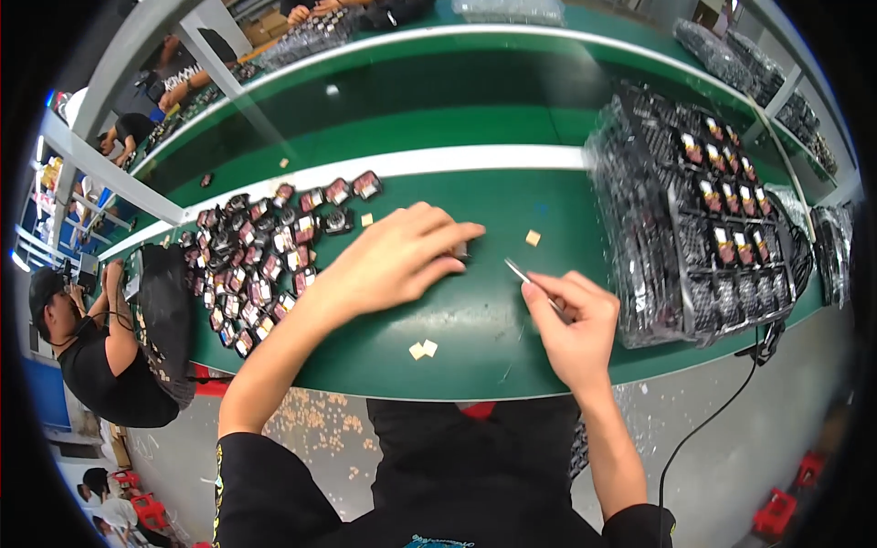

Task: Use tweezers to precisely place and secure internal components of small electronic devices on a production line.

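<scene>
Tool [518, 270], slim and silvery, maybe tweezers, sits just left of the tray stack [650, 274]. Right hand [580, 320] has it pinched between thumb and fingers, tip pointing away from the stack. Left hand [402, 260] is further left of the stack, fingers bent and a bit spread, with a small part [462, 248] right by the fingertips. That part's mostly hidden, so can't tell if it's actually gripped or just touched.

One tan square [533, 237] lies on the green bench [484, 356] between the stack and the left hand, and a tan pair [423, 349] lies further left of the stack. Well left of the stack there's a big pile of dark parts [265, 260]. Stack's upper face holds rows of reddish pieces [734, 196], and a black cable [699, 429] hangs below it. Co-worker [119, 365] sits way left of the stack, past the pile.
</scene>
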Motion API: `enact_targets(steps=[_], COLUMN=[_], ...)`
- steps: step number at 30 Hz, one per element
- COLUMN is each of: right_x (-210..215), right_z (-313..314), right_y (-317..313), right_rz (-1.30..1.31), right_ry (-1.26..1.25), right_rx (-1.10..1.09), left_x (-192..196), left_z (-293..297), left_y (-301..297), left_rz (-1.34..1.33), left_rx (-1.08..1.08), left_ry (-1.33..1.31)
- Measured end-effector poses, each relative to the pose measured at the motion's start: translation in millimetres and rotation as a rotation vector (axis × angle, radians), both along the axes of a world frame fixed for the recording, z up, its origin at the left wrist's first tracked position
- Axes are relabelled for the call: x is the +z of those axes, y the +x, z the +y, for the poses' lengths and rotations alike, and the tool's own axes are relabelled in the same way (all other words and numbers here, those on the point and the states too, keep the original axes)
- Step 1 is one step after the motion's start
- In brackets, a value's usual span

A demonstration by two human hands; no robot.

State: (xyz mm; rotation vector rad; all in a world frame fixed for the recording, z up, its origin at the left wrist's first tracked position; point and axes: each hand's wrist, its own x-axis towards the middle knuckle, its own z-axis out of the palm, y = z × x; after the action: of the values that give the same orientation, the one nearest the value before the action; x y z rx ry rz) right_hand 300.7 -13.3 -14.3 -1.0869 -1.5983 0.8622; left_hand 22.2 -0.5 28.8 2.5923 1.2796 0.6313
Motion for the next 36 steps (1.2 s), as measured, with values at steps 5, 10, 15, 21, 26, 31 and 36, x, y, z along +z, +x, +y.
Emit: enact_targets(steps=[5,10,15,21,26,31,36], right_x=[1,-1,0,-2,2,-2,1], right_z=[3,2,0,0,0,3,3], right_y=[0,-2,-2,-3,2,3,2], right_rz=[-0.039,-0.054,-0.069,-0.055,-0.029,-0.024,-0.174], right_ry=[0.001,0.011,-0.003,0.029,0.004,0.049,0.078], right_rx=[0.025,0.028,0.031,0.068,0.108,0.178,0.213], left_x=[-5,-15,-27,-27,-28,-25,-28], left_z=[-13,-13,-8,-11,-10,-15,-12], left_y=[15,-6,-6,0,0,6,3], left_rz=[0.028,-0.054,-0.198,-0.214,-0.258,-0.230,-0.230], left_rx=[0.170,0.051,0.041,0.104,0.047,-0.033,-0.046], left_ry=[0.030,-0.127,-0.179,-0.162,-0.236,-0.287,-0.283])
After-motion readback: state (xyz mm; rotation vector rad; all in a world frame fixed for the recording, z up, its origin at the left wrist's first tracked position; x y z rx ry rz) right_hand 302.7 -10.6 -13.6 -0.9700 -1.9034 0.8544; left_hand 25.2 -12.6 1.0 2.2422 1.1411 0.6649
